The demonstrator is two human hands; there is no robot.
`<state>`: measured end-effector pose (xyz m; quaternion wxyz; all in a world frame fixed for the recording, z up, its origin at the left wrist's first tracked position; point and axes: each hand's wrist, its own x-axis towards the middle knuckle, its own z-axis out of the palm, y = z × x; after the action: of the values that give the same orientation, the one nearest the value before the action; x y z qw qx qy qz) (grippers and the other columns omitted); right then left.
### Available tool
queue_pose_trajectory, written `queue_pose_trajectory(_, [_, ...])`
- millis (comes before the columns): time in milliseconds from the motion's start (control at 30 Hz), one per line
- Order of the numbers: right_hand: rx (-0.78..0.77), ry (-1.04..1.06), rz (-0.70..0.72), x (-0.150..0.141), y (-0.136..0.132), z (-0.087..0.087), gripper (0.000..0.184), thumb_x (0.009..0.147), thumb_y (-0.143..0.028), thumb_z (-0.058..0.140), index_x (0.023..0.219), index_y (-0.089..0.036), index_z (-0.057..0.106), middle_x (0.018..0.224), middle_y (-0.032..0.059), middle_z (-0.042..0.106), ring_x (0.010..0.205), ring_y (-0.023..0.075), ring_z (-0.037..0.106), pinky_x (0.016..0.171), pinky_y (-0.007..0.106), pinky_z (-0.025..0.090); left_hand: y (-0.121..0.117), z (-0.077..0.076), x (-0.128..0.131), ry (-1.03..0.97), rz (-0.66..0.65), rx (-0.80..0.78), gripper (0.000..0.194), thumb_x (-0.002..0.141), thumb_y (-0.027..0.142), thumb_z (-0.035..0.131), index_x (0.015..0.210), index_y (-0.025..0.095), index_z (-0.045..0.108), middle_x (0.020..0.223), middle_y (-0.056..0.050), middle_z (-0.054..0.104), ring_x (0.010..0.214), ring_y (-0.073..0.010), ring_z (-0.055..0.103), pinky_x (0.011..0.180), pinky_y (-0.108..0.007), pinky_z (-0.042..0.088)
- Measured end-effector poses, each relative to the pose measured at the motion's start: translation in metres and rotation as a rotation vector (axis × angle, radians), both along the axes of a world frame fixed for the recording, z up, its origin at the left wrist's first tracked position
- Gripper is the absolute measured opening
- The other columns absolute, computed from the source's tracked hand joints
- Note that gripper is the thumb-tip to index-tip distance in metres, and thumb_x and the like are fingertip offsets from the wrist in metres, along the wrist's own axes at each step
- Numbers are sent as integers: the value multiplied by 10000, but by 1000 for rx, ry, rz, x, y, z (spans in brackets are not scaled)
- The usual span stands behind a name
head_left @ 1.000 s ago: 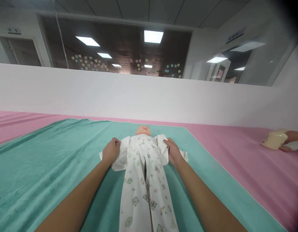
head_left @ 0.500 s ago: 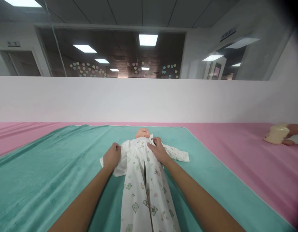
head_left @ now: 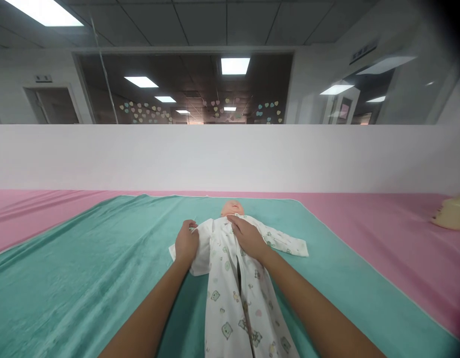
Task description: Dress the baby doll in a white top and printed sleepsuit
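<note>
A baby doll lies on its back, its head (head_left: pixel 232 207) at the far end. It wears a white romper (head_left: pixel 224 278) with a green and brown animal print, parted by a dark slit down the front. My left hand (head_left: pixel 187 242) is closed with curled fingers on the romper's left sleeve; the fingertips are partly hidden. Across the upper chest, just below the doll's chin, my right hand (head_left: pixel 248 236) lies palm down with its fingers stretched toward the collar. The other sleeve (head_left: pixel 285 242) spreads out to the right.
A teal blanket (head_left: pixel 114 263) lies under the doll, over a pink sheet (head_left: pixel 382 228). A pale yellow object (head_left: pixel 451 213) sits at the right edge, partly cut off. Behind the surface stands a low white wall (head_left: pixel 215 156) with glass above it.
The view has swung slightly left, so everything sits further right. My right hand has shifted from the collar's right side to the middle, below the chin, and flattened. My left hand stays at the sleeve.
</note>
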<state>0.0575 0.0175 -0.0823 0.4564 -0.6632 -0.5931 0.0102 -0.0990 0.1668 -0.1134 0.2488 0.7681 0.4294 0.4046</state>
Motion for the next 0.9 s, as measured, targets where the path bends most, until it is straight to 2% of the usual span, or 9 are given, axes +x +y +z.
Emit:
queue_pose_trajectory(100, [21, 149, 32, -1, -25, -6, 389, 872, -307, 379, 1255, -315, 448, 1296, -7, 481, 1207, 192, 417, 1012, 381, 308, -6, 9, 0, -206, -96, -70, 235, 741, 172, 408, 956, 246, 467, 1049, -31, 601, 951, -182, 578, 737, -281, 461])
queue_pose_trajectory(200, [61, 253, -37, 8, -51, -15, 386, 846, -342, 445, 1228, -292, 453, 1292, 13, 471, 1178, 184, 435, 986, 358, 343, -17, 18, 1, -381, -227, -174, 252, 733, 165, 423, 975, 230, 447, 1130, -38, 572, 992, -150, 574, 746, -242, 478])
queue_pose_trajectory(300, [22, 249, -162, 19, -71, -24, 308, 802, -413, 511, 1060, -245, 534, 1084, 41, 572, 974, 196, 529, 821, 338, 427, -25, 23, 3, -485, -375, -277, 231, 731, 203, 469, 961, 218, 452, 1211, -43, 532, 1001, -149, 574, 727, -228, 484])
queue_pose_trajectory(367, [-54, 198, -214, 23, -78, -29, 256, 802, -456, 497, 899, -225, 550, 888, 29, 594, 804, 185, 536, 698, 317, 424, -27, 23, 3, -505, -455, -351, 236, 735, 264, 509, 958, 206, 457, 1211, -58, 534, 928, -152, 600, 687, -235, 486])
queue_pose_trajectory(433, [-129, 137, -254, 24, -81, -33, 277, 829, -475, 435, 773, -216, 517, 746, 13, 569, 684, 172, 501, 620, 301, 386, -28, 21, 3, -449, -456, -381, 272, 747, 346, 526, 966, 197, 467, 1132, -68, 576, 809, -146, 616, 631, -245, 475])
queue_pose_trajectory(500, [-170, 84, -286, 23, -80, -35, 299, 856, -458, 374, 714, -214, 471, 680, 4, 542, 637, 167, 473, 589, 293, 351, -28, 19, 3, -296, -386, -323, 302, 768, 435, 500, 950, 194, 493, 960, -51, 623, 691, -139, 601, 573, -248, 442])
queue_pose_trajectory(600, [-163, 32, -295, 21, -79, -34, 284, 871, -412, 337, 696, -211, 432, 662, -1, 523, 637, 165, 462, 585, 283, 326, -27, 14, 3, 40, -278, -87, 346, 789, 534, 439, 867, 209, 529, 733, -9, 605, 616, -148, 553, 521, -244, 361])
queue_pose_trajectory(700, [-123, 58, -294, 21, -81, -28, 289, 874, -401, 327, 679, -206, 413, 643, -12, 483, 623, 152, 441, 578, 269, 313, -26, 11, 3, 297, -226, 93, 408, 813, 587, 356, 738, 213, 499, 643, 0, 572, 581, -153, 509, 492, -243, 275])
queue_pose_trajectory(900, [9, 215, -226, 15, -91, -12, 270, 868, -410, 364, 706, -201, 421, 638, -30, 383, 602, 123, 361, 569, 247, 302, -24, 5, 4, 385, -213, 146, 337, 856, 493, 330, 709, 211, 441, 633, 10, 552, 560, -143, 472, 486, -237, 235])
